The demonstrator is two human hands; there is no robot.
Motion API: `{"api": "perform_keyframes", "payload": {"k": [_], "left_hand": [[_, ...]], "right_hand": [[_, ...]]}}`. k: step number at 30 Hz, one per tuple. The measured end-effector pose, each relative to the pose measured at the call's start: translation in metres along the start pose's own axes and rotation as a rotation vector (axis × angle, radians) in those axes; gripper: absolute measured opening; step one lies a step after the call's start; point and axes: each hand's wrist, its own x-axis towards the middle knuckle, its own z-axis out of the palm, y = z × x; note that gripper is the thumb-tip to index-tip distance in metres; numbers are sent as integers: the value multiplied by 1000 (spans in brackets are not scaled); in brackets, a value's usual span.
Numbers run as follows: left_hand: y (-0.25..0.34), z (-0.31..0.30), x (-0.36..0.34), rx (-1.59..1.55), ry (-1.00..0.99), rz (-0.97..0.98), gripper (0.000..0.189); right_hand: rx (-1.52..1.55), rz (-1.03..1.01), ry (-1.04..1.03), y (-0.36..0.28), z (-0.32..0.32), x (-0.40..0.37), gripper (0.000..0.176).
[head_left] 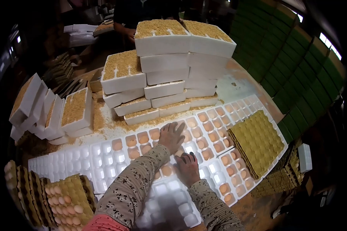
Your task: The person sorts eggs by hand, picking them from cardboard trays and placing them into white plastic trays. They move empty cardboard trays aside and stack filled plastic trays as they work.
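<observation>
My left hand (171, 135) lies palm down over the white foam trays, its fingers stretched out and a little apart above the egg cells. Just below it, my right hand (187, 169) has its fingers curled, with a pale egg (179, 153) at the fingertips. Brown eggs (143, 138) fill cells to the left of my hands, and more eggs (208, 126) sit in the trays on the right. A foam tray (154, 200) with bare cells lies between my forearms. Patterned sleeves cover both arms.
White foam boxes (162, 45) topped with sawdust-like filling are stacked behind the trays. More boxes (77, 111) stand at left. Brown pulp trays (256, 142) lie on the right; pulp trays at lower left hold eggs (63, 204). Another person (127, 30) stands behind the stack.
</observation>
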Motion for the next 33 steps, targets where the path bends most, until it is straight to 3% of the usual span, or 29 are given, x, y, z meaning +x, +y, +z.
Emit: {"api": "perform_keyframes", "payload": {"k": [2, 3, 4, 10, 13, 16, 17, 20, 21, 24, 25, 26, 27, 28, 29, 30, 32, 33], "left_hand": [[3, -3, 8, 215, 359, -228, 65], [-1, -1, 11, 224, 94, -380, 71], [-3, -18, 10, 169, -126, -383, 70], [2, -57, -26, 19, -187, -251, 69], [15, -97, -102, -11, 32, -145, 72], [-3, -159, -236, -204, 466, 10, 68], [-11, -194, -288, -158, 505, -62, 64], [-52, -237, -418, -50, 757, -566, 39], [-63, -246, -454, 52, 684, -754, 36], [-92, -241, -520, 157, 562, -767, 37], [-96, -240, -528, 175, 341, -689, 38], [-99, -238, -535, 192, 122, -601, 39], [-107, -228, -541, 210, 96, -475, 41], [-110, -225, -543, 201, 99, -454, 41], [-113, -221, -543, 216, 64, -471, 41], [-116, -216, -542, 227, 28, -490, 41], [-139, -194, -546, 216, 43, -450, 42], [-148, -182, -547, 224, 59, -437, 42]], "right_hand": [[-18, -36, -2, -3, -5, 0, 42], [-28, -24, 13, -5, -8, 2, 43], [-24, -28, 21, -9, -9, 4, 44], [68, -24, 100, -13, -6, 3, 48], [1, -104, 116, -3, 2, 0, 46], [-216, -199, 155, -47, -13, 12, 42], [-57, -322, 116, -86, -22, 21, 41], [358, -562, -102, -228, -38, 40, 40], [361, -724, -88, -272, -30, 46, 39], [425, -895, -214, -384, 15, 51, 43], [298, -908, -251, -403, 42, 44, 44], [282, -894, -255, -407, 58, 43, 44], [242, -876, -359, -410, 70, 43, 44], [202, -857, -459, -415, 73, 45, 44], [296, -687, -626, -413, 64, 54, 41], [275, -671, -626, -402, 62, 56, 41], [985, -347, -551, -386, 47, 57, 39], [648, -410, -573, -381, 23, 56, 41]]}}
